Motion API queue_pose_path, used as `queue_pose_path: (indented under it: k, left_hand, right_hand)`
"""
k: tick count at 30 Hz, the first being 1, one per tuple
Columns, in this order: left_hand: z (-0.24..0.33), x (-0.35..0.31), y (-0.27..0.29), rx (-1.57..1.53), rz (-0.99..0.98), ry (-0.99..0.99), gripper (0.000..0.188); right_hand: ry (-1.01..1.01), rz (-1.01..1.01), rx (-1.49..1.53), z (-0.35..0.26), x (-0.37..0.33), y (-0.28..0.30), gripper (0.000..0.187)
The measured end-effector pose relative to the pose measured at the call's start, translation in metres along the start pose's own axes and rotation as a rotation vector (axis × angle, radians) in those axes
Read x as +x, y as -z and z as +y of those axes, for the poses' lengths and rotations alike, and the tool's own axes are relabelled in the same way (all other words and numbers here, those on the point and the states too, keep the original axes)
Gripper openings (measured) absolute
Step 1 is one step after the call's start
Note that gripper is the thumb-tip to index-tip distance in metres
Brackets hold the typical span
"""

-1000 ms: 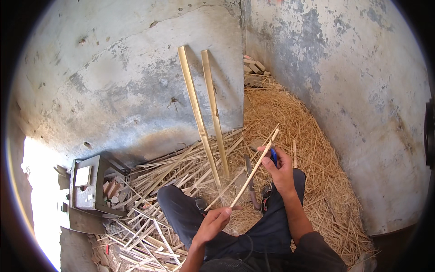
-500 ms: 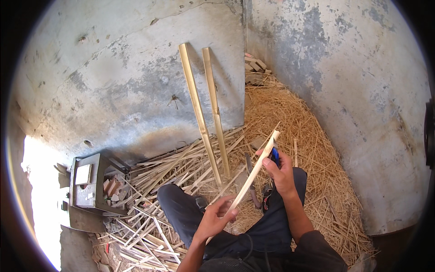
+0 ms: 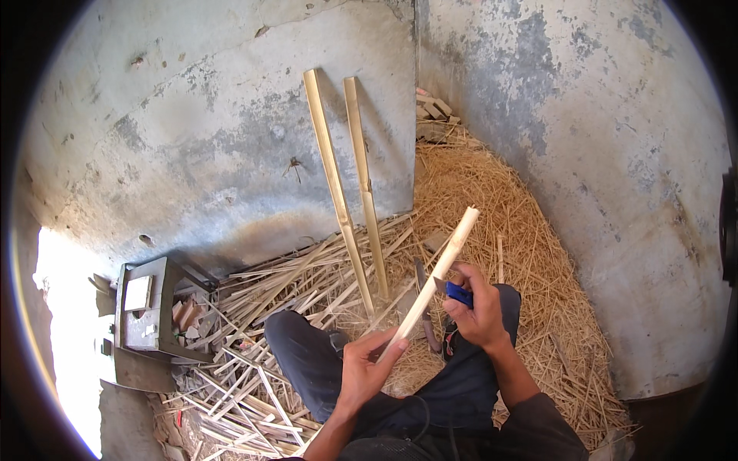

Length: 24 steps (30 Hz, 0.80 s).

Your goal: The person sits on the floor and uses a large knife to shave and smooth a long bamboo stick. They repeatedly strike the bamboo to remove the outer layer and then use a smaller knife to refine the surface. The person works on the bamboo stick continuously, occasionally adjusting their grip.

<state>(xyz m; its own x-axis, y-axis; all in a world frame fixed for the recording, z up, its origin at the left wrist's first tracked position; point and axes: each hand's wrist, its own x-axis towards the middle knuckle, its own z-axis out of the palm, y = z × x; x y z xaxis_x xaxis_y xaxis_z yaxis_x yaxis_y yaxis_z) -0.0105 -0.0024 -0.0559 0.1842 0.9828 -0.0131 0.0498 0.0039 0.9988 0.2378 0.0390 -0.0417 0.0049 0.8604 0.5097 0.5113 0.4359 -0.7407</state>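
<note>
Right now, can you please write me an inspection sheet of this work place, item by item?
Surface: floor covered with straw-like shavings.
Job's things: pale bamboo strip, tilted; blue-handled knife set against it.
Clutter: heap of split strips; two long slats leaning on the wall; grey metal box.
Hands: left hand grips the strip's lower end; right hand holds the knife.
Cables: nothing seen.
Surroundings: stained concrete walls; bright light at left.
</note>
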Motion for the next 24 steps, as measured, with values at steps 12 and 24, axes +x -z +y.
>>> queue_pose_path:
  k: [12,24]
  left_hand:
    - [0.011,0.003,0.013,-0.225,-0.336,0.172,0.052]
    - [0.009,0.002,0.011,-0.275,-0.378,0.249,0.054]
  right_hand:
    - [-0.196,0.086,0.478,0.002,-0.003,-0.010,0.058]
    - [-0.062,0.248,0.354,-0.011,0.004,-0.014,0.070]
